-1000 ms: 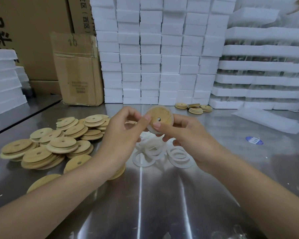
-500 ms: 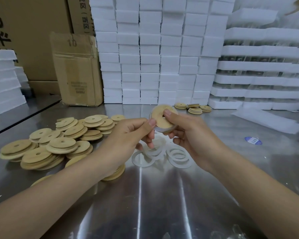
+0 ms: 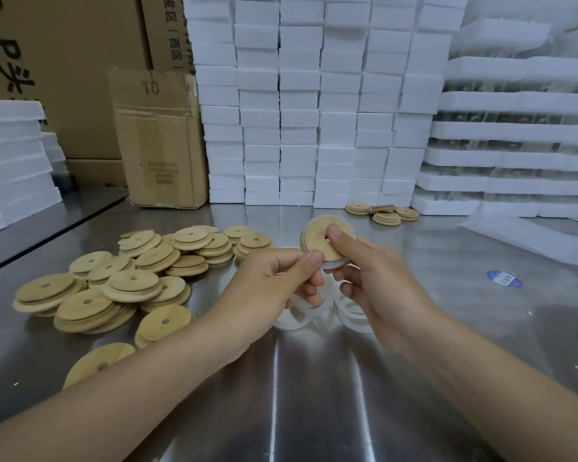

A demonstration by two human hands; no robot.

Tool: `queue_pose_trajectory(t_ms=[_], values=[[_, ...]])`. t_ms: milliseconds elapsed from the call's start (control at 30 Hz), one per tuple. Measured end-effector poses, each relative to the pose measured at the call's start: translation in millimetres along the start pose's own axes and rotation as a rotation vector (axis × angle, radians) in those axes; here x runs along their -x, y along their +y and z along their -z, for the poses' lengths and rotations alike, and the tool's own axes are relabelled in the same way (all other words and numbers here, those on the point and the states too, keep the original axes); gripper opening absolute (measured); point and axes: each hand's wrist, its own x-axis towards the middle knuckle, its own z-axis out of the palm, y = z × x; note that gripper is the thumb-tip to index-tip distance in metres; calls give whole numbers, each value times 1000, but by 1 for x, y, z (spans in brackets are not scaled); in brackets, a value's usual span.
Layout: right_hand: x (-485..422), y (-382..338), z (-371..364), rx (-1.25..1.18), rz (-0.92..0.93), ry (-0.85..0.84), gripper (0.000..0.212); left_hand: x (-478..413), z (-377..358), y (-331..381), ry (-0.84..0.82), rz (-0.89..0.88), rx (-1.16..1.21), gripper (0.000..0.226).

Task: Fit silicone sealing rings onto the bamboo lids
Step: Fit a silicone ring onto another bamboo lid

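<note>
Task looks early: a big heap of bare bamboo lids point(image 3: 124, 288) waits at left. A small cluster of lids point(image 3: 382, 213) at the back may be finished, but it's too far to tell. Loose silicone rings point(image 3: 289, 320) lie under the hands. One held lid point(image 3: 316, 236), mid-air at centre, has a white ring point(image 3: 331, 263) at its lower rim. The right hand point(image 3: 377, 278) pinches the lid, thumb on top; the left hand point(image 3: 274, 281) pinches the ring's edge w/ thumb & forefinger. Room: wall of white foam blocks point(image 3: 314, 111), shiny steel table point(image 3: 314, 395), cardboard cartons point(image 3: 157, 138), small blue sticker point(image 3: 504, 279).
</note>
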Motion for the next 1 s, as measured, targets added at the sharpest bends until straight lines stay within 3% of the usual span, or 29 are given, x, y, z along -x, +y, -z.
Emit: queue_pose_trajectory(t_ms=[133, 367, 500, 633, 767, 900, 1000], values=[[0, -7, -1, -76, -2, -30, 32, 7, -12, -1, -127, -5, -32, 35], [1, -7, 2, -28, 12, -106, 21, -1, -1, 5, 102, 22, 14, 31], [0, -10, 5, 14, 2, -131, 23, -4, 4, 4, 138, 11, 7, 25], [-5, -18, 17, 224, 38, -147, 32, -11, 15, 3, 224, -15, -20, 25], [-26, -19, 51, 487, 153, 135, 30, -16, 28, 2, 285, 21, 29, 31], [-39, -7, 96, 716, 38, 307, 36, -19, 34, -1, 324, 50, 60, 33], [-42, 2, 110, 1135, -75, 345, 47, -20, 35, -2, 326, 28, 13, 29]])
